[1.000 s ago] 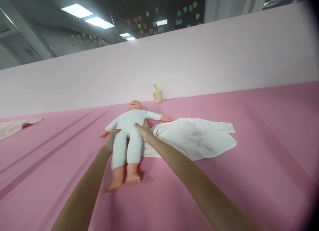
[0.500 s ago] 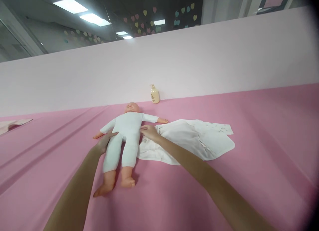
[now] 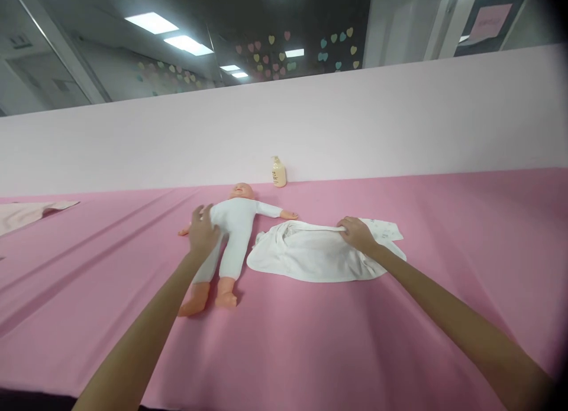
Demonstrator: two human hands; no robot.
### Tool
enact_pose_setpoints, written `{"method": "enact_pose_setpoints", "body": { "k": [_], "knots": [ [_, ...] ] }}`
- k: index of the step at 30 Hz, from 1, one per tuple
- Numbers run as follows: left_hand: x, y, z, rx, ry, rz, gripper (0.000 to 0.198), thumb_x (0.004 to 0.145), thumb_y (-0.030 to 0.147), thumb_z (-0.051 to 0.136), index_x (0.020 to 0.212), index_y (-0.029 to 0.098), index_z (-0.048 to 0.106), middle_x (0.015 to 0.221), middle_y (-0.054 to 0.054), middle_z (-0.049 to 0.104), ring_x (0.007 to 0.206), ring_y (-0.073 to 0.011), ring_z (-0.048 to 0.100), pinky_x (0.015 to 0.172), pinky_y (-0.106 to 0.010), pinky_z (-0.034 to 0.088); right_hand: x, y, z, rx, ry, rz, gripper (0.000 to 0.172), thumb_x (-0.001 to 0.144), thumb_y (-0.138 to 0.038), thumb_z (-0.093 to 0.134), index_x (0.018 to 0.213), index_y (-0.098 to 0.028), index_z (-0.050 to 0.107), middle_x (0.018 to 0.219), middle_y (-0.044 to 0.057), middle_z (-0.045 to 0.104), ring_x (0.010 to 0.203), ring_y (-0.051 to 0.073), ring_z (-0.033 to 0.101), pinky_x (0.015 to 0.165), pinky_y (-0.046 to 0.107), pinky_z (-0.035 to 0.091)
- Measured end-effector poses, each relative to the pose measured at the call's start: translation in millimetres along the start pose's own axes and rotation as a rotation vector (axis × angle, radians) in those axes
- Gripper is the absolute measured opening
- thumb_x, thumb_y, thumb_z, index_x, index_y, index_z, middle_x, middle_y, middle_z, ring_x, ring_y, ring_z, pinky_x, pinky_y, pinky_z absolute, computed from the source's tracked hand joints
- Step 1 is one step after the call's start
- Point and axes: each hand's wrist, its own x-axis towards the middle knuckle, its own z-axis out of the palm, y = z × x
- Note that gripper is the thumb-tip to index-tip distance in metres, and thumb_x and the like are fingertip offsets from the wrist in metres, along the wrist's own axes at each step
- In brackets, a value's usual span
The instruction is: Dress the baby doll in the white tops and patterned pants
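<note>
A baby doll (image 3: 239,225) in a white bodysuit lies on its back, head toward the wall and bare feet toward me. Over the doll's side at the left is my left hand (image 3: 204,230), fingers apart and nothing in them; it hides part of the doll's arm and hip. I cannot tell whether it touches the suit. To the right of the doll, a white baby garment (image 3: 306,254) lies crumpled, with a small print on its far-right part. My right hand (image 3: 357,233) pinches the garment's upper edge, which is pulled into a taut fold.
A cream pump bottle (image 3: 279,173) stands against the white wall panel (image 3: 399,121) behind the doll. Pale folded cloth (image 3: 31,216) lies at the far left. Pink sheeting (image 3: 288,346) with creases covers the table. Dark glass with heart stickers rises above the panel.
My right hand has moved right from the doll's side to the garment and gripped its edge, folding the cloth. My left hand has lifted up and away from the doll's hip. The view has shifted.
</note>
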Motion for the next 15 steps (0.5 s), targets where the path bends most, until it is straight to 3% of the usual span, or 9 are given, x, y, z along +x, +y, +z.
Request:
{"method": "enact_pose_setpoints", "body": {
  "k": [2, 4, 6, 8, 11, 13, 15],
  "knots": [
    [-22.0, 48.2, -4.7, -0.032, -0.031, 0.256, 0.057, 0.077, 0.022, 0.050, 0.132, 0.013, 0.041, 0.139, -0.014, 0.039, 0.129, -0.0298, 0.039, 0.108, -0.044, 0.032, -17.2, -23.1, -14.9, 0.001, 0.021, -0.098, 0.025, 0.082, -0.016, 0.043, 0.096, -0.018, 0.064, 0.093, 0.005, 0.067, 0.086, 0.017, 0.059, 0.073, 0.027, 0.040],
    [-56.6, 102.0, -6.5, -0.134, -0.182, 0.464, 0.051, 0.081, 0.026, 0.049, 0.131, 0.017, 0.042, 0.134, -0.011, 0.047, 0.127, -0.0259, 0.040, 0.108, -0.043, 0.032, -36.4, -51.4, -33.3, -0.002, 0.025, -0.205, 0.023, 0.083, -0.020, 0.044, 0.094, -0.019, 0.064, 0.088, 0.004, 0.068, 0.080, 0.017, 0.060, 0.064, 0.027, 0.038],
    [-100.1, 150.8, -7.3, -0.202, -0.412, 0.711, 0.048, 0.082, 0.030, 0.051, 0.127, 0.019, 0.044, 0.132, -0.010, 0.049, 0.123, -0.0244, 0.044, 0.105, -0.042, 0.036, -57.6, -79.5, -55.9, -0.027, 0.039, -0.327, 0.019, 0.082, -0.022, 0.044, 0.085, -0.020, 0.063, 0.076, 0.003, 0.065, 0.067, 0.016, 0.056, 0.054, 0.027, 0.032],
    [-144.5, 186.3, -11.0, -0.243, -0.529, 0.920, 0.042, 0.082, 0.028, 0.051, 0.122, 0.015, 0.048, 0.127, -0.013, 0.052, 0.121, -0.0250, 0.046, 0.103, -0.042, 0.038, -81.1, -102.5, -82.8, -0.040, 0.082, -0.467, 0.018, 0.081, -0.022, 0.044, 0.075, -0.020, 0.060, 0.071, 0.003, 0.061, 0.057, 0.014, 0.050, 0.049, 0.028, 0.027],
    [-196.4, 211.4, -30.1, -0.315, -0.595, 0.981, 0.032, 0.085, 0.025, 0.047, 0.112, 0.011, 0.052, 0.107, -0.014, 0.061, 0.107, -0.0236, 0.055, 0.093, -0.037, 0.045, -122.7, -121.8, -129.2, -0.027, 0.095, -0.662, 0.021, 0.081, -0.021, 0.042, 0.064, -0.021, 0.054, 0.064, 0.002, 0.055, 0.051, 0.013, 0.043, 0.046, 0.029, 0.023],
    [-218.1, 215.8, -53.4, -0.330, -0.692, 1.000, 0.022, 0.084, 0.028, 0.049, 0.098, 0.013, 0.057, 0.087, -0.009, 0.065, 0.085, -0.0200, 0.061, 0.077, -0.032, 0.050, -157.3, -125.5, -160.2, -0.012, 0.058, -0.709, 0.022, 0.085, -0.023, 0.041, 0.070, -0.023, 0.056, 0.066, 0.003, 0.056, 0.051, 0.013, 0.042, 0.046, 0.030, 0.025],
    [-233.0, 216.8, -82.3, -0.327, -0.777, 1.039, 0.018, 0.081, 0.034, 0.055, 0.079, 0.016, 0.058, 0.068, -0.004, 0.062, 0.062, -0.0158, 0.058, 0.059, -0.027, 0.046, -198.4, -125.8, -186.4, -0.024, 0.000, -0.704, 0.021, 0.089, -0.027, 0.041, 0.078, -0.026, 0.059, 0.068, 0.004, 0.057, 0.051, 0.014, 0.044, 0.048, 0.031, 0.029]
  ]
}}
